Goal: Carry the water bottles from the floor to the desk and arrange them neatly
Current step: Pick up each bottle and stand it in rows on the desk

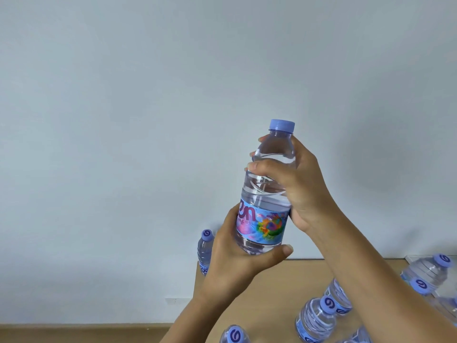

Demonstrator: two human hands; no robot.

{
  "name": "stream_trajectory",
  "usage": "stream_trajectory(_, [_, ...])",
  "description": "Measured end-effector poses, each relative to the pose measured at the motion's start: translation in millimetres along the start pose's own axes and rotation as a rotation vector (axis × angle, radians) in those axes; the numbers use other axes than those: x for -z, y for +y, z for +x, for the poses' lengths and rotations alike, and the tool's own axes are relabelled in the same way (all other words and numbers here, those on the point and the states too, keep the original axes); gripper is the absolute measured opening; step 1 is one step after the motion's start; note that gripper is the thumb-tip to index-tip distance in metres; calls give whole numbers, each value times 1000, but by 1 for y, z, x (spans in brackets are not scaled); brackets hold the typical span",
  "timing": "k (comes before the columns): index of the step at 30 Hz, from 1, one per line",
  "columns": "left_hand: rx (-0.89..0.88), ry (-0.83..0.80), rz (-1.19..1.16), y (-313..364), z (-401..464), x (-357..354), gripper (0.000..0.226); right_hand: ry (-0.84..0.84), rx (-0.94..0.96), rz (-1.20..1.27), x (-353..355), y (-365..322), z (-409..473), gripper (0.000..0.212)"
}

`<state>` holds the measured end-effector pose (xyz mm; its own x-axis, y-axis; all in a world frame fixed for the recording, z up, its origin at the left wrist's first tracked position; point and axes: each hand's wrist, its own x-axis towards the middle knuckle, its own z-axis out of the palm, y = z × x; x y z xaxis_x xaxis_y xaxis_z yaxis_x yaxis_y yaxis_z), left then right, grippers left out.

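Note:
A clear water bottle with a lilac cap and a colourful blue-pink label is held upright in the air, above the light wooden desk. My left hand grips its lower part, thumb across the front below the label. My right hand grips its shoulder just under the cap. Several more bottles of the same kind stand on the desk: one at its far left corner, one in the middle, others to the right and at the bottom edge.
A plain pale wall fills most of the view behind the desk. A strip of wooden floor shows at the lower left, with a white wall socket just above it. The desk's left edge runs down from the corner bottle.

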<state>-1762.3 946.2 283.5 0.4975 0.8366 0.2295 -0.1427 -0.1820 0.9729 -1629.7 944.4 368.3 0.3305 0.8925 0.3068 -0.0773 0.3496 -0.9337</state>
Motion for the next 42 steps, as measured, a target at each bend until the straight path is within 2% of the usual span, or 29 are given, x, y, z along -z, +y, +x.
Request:
stream_trajectory(4, [76, -144, -91, 5, 5, 8, 68, -125, -21, 103, 6, -5, 4, 43])
stream_trajectory(8, [64, -126, -70, 4, 5, 9, 54, -241, 3, 35, 5, -13, 5, 52])
stream_trajectory(11, [21, -31, -9, 2, 1, 4, 54, -189, 13, -102, 2, -17, 2, 50])
stream_trajectory(15, [-27, 110, 88, 1, 0, -2, 62, -33, 68, -167, -9, -11, -7, 50])
stream_trajectory(20, [-41, 78, 81, 3, -3, -2, 66, 18, 53, -84, -9, -10, -6, 40])
stream_trajectory(26, [47, -91, -47, 8, -4, 4, 69, -170, -35, 25, 2, -18, -1, 35])
stream_trajectory(31, [41, -93, -31, 9, -4, 9, 48, -282, -25, 44, 5, -22, -2, 42])
stream_trajectory(36, [-3, 56, 34, 7, -9, 3, 50, -131, 61, -134, -5, -19, -10, 41])
stream_trajectory(38, [-11, 127, 75, 6, -11, 1, 55, -68, 93, -126, -13, -14, -14, 38])
stream_trajectory(42, [-25, 135, 76, 6, -16, 0, 64, -13, 88, -101, -16, -11, -15, 32])
